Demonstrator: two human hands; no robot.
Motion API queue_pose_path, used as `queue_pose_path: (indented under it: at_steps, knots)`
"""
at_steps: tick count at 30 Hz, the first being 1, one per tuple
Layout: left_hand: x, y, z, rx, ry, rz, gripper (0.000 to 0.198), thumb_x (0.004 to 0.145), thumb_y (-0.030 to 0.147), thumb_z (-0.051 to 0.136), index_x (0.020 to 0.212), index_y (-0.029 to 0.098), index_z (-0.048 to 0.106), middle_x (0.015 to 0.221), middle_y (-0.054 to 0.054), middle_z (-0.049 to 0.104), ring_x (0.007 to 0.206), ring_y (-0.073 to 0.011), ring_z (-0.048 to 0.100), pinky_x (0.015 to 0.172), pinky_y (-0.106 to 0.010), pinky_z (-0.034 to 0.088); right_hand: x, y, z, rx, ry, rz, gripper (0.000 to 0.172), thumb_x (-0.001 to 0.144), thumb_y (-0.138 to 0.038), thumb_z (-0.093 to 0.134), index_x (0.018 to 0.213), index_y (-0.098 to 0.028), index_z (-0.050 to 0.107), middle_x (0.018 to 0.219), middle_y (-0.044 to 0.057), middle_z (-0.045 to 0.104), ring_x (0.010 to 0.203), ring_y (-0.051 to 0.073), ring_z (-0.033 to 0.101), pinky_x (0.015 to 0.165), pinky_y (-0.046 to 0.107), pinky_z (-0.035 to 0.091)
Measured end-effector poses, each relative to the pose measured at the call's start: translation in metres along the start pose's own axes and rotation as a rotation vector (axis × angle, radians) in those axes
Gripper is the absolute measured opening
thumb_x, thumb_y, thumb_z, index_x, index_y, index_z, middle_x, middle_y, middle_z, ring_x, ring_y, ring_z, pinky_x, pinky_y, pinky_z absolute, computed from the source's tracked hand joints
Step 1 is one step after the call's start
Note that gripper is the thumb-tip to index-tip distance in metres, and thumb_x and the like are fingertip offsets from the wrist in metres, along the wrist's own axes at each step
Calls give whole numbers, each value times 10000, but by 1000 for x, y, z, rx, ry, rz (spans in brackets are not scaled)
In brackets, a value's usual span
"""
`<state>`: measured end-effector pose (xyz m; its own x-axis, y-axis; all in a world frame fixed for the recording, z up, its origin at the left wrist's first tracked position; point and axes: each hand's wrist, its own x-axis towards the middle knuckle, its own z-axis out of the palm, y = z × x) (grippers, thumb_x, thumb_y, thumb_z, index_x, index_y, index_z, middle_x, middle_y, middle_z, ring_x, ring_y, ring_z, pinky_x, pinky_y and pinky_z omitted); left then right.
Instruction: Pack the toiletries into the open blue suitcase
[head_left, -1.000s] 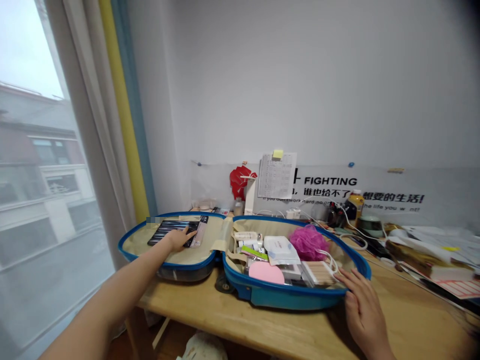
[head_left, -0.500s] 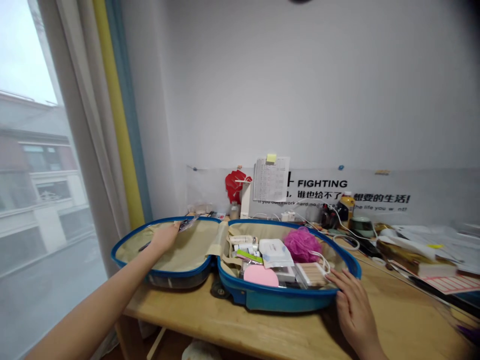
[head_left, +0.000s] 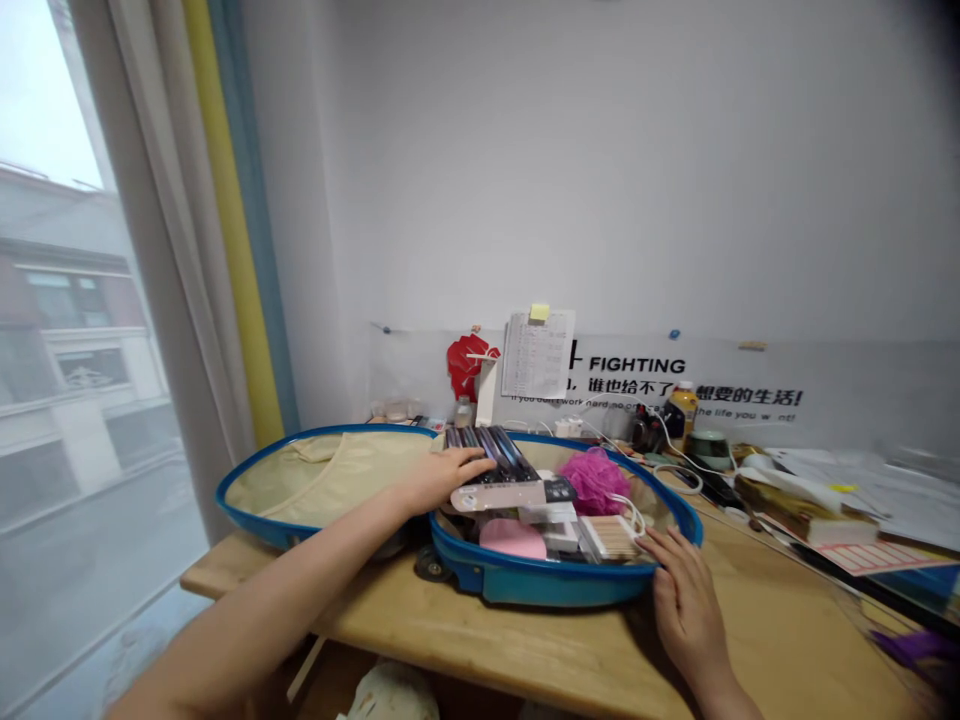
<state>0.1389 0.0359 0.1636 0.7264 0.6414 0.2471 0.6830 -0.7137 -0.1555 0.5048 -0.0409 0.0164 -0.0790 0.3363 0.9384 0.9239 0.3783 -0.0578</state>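
A small blue suitcase (head_left: 570,590) lies open on the table, its beige-lined left half (head_left: 360,470) flat beside the filled right half. Over the right half, my left hand (head_left: 442,478) holds a clear pack of several long dark sticks (head_left: 501,452), perhaps pens. It has a pale label strip and covers some items below. My right hand (head_left: 688,590) grips the front right rim, fingers over it and thumb outside. Close to its fingertips is a pack of cotton swabs (head_left: 613,537). A purple bath puff (head_left: 595,480) and a pink oval item (head_left: 514,540) also lie inside.
The wooden table (head_left: 540,665) carries a yellow bottle (head_left: 681,412), a green cup (head_left: 709,450), white cables and papers (head_left: 847,490) at the right. A white phone stand (head_left: 486,392) stands behind the suitcase. Curtains (head_left: 172,230) and a window are at left.
My left hand has moved right, from the suitcase's left half to above the right half, bringing the clear pack with it. My right hand keeps its place on the rim.
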Motion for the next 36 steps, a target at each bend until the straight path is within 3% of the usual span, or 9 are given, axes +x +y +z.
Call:
queue_pose_path:
  at_steps: [6, 15, 18, 21, 26, 29, 31, 33, 36]
  knots:
    - [21, 0, 15, -29, -139, 143, 585, 831, 216, 585, 1383, 343, 438, 1449, -61, 461, 1179, -266, 558, 910, -352, 488, 0, 0, 0, -5, -2, -8, 319, 938, -261, 327, 1117, -217, 587, 1136, 97, 645, 1187, 274, 536, 951, 513, 443]
    - [11, -1, 3, -163, -375, 21, 779, 666, 8, 591, 1395, 247, 456, 1358, -60, 572, 1168, -239, 587, 968, -311, 466, 0, 1, 1, 18, 8, -14, 315, 933, -250, 342, 1121, -219, 593, 1138, 89, 650, 1199, 263, 529, 964, 491, 429]
    - [-3, 0, -5, -200, -264, -41, 611, 757, 41, 530, 1335, 238, 530, 1383, -46, 551, 1245, -201, 528, 1049, -313, 406, 0, 2, 1, 32, 6, 3, 316, 930, -268, 345, 1110, -225, 602, 1139, 86, 652, 1190, 270, 537, 961, 498, 429]
    - [-43, -2, -4, -227, -18, -180, 422, 912, 189, 425, 1310, 240, 555, 1385, -42, 550, 1284, -177, 486, 1117, -351, 331, -1, 4, 1, 19, -2, 16, 331, 930, -288, 333, 1107, -228, 607, 1132, 87, 655, 1180, 272, 547, 963, 502, 432]
    - [-149, -22, 44, -84, 203, -568, 394, 944, 350, 371, 1281, 285, 565, 1343, -47, 586, 1282, -231, 488, 1115, -502, 302, -1, 7, -1, -40, -35, -5, 342, 925, -357, 355, 1113, -240, 615, 1130, 83, 665, 1152, 280, 568, 978, 518, 408]
    - [-191, -38, 73, 6, 263, -668, 350, 898, 361, 440, 1199, 302, 610, 1258, -49, 645, 1250, -263, 516, 1088, -558, 300, 7, 5, -5, -56, -51, -90, 376, 904, -457, 407, 1132, -242, 615, 1125, 83, 673, 1111, 281, 594, 1006, 527, 379]
    - [-200, -46, 82, 13, 288, -662, 295, 888, 350, 445, 1091, 306, 654, 1166, -37, 689, 1185, -258, 565, 1092, -564, 278, 15, 1, -11, -25, -91, -143, 356, 892, -491, 439, 1058, -250, 643, 1039, 66, 697, 1006, 248, 640, 966, 463, 430]
    - [-199, -51, 84, 0, 314, -644, 270, 889, 341, 432, 992, 300, 678, 1083, -28, 716, 1098, -243, 612, 1098, -549, 266, 23, -2, -19, 19, -130, -160, 305, 898, -476, 452, 914, -254, 661, 879, 44, 703, 843, 203, 665, 827, 370, 497]
    - [-191, -53, 80, -24, 344, -628, 263, 883, 364, 436, 934, 296, 685, 1020, -21, 728, 1022, -234, 632, 1089, -525, 280, 32, -4, -31, 59, -209, -125, 335, 916, -460, 429, 770, -248, 643, 724, 39, 665, 681, 174, 640, 642, 305, 495]
